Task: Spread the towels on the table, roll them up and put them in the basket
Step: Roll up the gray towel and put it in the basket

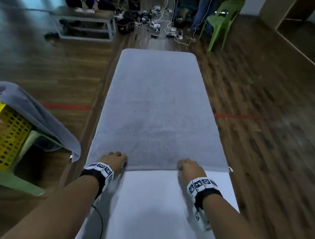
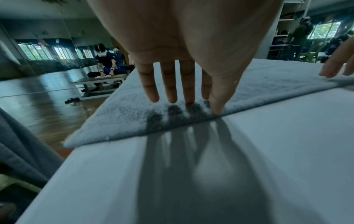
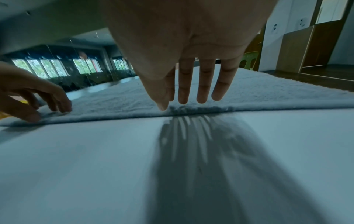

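A grey towel [image 1: 157, 110] lies spread flat along the white table [image 1: 158, 200], its near edge running across just past my hands. My left hand [image 1: 115, 160] hovers at the near left part of that edge, fingers straight and spread, thumb tip touching the hem [image 2: 217, 111]. My right hand [image 1: 188, 166] is at the near right part, fingers straight and pointing down at the towel [image 3: 249, 94], thumb tip close to the edge [image 3: 162, 107]. Neither hand grips the cloth. A yellow basket [image 1: 2, 134] stands at the left with another grey towel [image 1: 36, 114] draped over it.
The basket sits on a green plastic stool [image 1: 24, 167] left of the table. A green chair [image 1: 222, 22] stands far right. A low grey bench [image 1: 85, 25] with a person behind it, black crates and tangled cables [image 1: 157, 27] lie on the wooden floor beyond.
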